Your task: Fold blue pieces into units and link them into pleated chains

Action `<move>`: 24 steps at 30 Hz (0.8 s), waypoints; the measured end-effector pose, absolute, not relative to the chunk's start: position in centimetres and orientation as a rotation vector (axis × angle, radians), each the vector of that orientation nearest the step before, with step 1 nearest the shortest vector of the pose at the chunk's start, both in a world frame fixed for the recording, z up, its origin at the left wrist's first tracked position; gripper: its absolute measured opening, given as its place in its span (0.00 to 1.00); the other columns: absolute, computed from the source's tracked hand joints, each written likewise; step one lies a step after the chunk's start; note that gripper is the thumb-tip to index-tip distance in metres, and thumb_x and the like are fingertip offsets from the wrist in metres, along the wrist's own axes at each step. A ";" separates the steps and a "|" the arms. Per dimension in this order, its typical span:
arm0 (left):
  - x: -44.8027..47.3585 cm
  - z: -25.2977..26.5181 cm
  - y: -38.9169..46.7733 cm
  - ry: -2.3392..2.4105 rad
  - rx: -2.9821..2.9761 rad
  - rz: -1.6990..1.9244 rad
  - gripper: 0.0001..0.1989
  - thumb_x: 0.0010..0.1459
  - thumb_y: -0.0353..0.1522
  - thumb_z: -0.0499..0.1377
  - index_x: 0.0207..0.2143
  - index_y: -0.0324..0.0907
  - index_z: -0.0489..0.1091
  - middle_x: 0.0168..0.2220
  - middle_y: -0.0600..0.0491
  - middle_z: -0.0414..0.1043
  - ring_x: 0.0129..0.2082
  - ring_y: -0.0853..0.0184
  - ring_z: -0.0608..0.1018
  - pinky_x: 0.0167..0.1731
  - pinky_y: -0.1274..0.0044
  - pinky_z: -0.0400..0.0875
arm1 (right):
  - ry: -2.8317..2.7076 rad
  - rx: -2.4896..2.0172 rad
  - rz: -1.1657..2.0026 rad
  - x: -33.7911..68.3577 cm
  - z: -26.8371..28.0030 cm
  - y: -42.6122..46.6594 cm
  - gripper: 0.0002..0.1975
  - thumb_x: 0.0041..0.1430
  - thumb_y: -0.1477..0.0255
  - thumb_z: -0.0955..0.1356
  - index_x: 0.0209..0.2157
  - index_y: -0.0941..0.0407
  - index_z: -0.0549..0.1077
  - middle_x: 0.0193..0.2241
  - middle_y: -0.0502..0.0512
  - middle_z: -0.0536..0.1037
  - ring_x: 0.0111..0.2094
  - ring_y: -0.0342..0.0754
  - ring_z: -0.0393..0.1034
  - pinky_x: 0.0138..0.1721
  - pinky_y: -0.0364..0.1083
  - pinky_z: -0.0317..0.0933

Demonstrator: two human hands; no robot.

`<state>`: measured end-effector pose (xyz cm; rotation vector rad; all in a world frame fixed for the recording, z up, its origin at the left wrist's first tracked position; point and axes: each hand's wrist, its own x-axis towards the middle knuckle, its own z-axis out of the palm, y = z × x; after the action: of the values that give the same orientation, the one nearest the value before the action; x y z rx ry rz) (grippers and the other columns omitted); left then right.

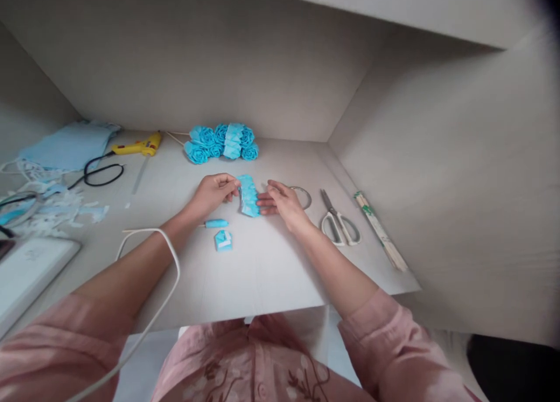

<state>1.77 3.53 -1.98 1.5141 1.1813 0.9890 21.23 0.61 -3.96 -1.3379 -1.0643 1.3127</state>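
Note:
A light blue pleated paper strip (249, 196) is between my hands over the table. My left hand (217, 190) has its thumb and fingertips pinched together at the strip's upper left edge. On the other side, my right hand (284, 203) is open, with its fingers stretched out against or right beside the strip's right edge. Below my left hand lie a small blue rolled piece on a stick (216, 223) and a folded blue piece with a white patch (223, 240). A roll of tape (306, 197) shows partly behind my right hand.
Blue paper roses (214, 142) on sticks lie at the back. A yellow glue gun (139, 146) with a black cord, a stack of blue sheets (70, 145) and white scraps (56, 206) are left. Scissors (340, 221) and a packet of sticks (380, 231) lie right. A white cable (177, 273) crosses my left arm.

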 end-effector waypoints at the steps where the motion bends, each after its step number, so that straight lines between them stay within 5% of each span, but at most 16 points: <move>1: 1.8 -2.0 3.6 1.182 1.513 1.014 0.14 0.49 0.41 0.61 0.27 0.38 0.71 0.23 0.53 0.72 0.20 0.73 0.68 0.24 0.79 0.62 | -1.076 -1.326 1.299 21.2 -4.0 0.6 0.24 0.62 0.63 0.65 0.57 0.56 0.64 0.39 0.62 0.79 0.35 0.49 0.76 0.30 0.48 0.72; 4: 1.4 -2.7 3.9 1.248 1.573 1.092 0.14 0.52 0.41 0.58 0.31 0.38 0.74 0.27 0.51 0.75 0.23 0.71 0.70 0.27 0.78 0.64 | -1.278 -1.382 1.008 21.6 -4.2 0.9 0.20 0.62 0.67 0.64 0.56 0.54 0.66 0.40 0.58 0.79 0.39 0.48 0.75 0.37 0.48 0.71; 10: 0.5 -4.1 6.0 1.474 1.866 1.074 0.20 0.56 0.40 0.56 0.47 0.38 0.75 0.49 0.45 0.76 0.45 0.59 0.76 0.47 0.72 0.66 | -1.776 -1.606 0.516 22.2 -4.5 1.2 0.21 0.61 0.73 0.63 0.56 0.56 0.69 0.44 0.58 0.80 0.45 0.53 0.74 0.50 0.52 0.64; 13: 0.9 -3.9 8.2 1.503 1.948 0.918 0.19 0.54 0.40 0.58 0.43 0.38 0.77 0.45 0.45 0.78 0.45 0.57 0.77 0.45 0.73 0.66 | -1.900 -1.605 0.478 21.8 -4.4 1.0 0.24 0.61 0.76 0.62 0.59 0.58 0.67 0.46 0.60 0.80 0.47 0.54 0.74 0.50 0.52 0.64; 18: 1.5 -3.6 10.6 1.383 2.019 0.730 0.14 0.53 0.40 0.57 0.25 0.40 0.76 0.25 0.51 0.76 0.30 0.63 0.75 0.32 0.76 0.64 | -1.845 -1.602 0.497 21.9 -4.5 0.9 0.23 0.62 0.76 0.61 0.58 0.59 0.68 0.46 0.60 0.80 0.45 0.52 0.75 0.50 0.51 0.64; 24: 1.4 -3.9 9.3 1.324 1.815 0.863 0.09 0.46 0.37 0.61 0.26 0.40 0.75 0.28 0.52 0.77 0.30 0.64 0.75 0.35 0.76 0.65 | -1.752 -1.433 0.600 21.9 -4.9 1.3 0.23 0.60 0.77 0.62 0.57 0.58 0.68 0.50 0.61 0.77 0.47 0.48 0.73 0.50 0.48 0.65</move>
<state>1.37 9.31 -3.87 1.8150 1.3244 0.8630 21.94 1.28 -4.89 -1.4333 -1.7524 0.6002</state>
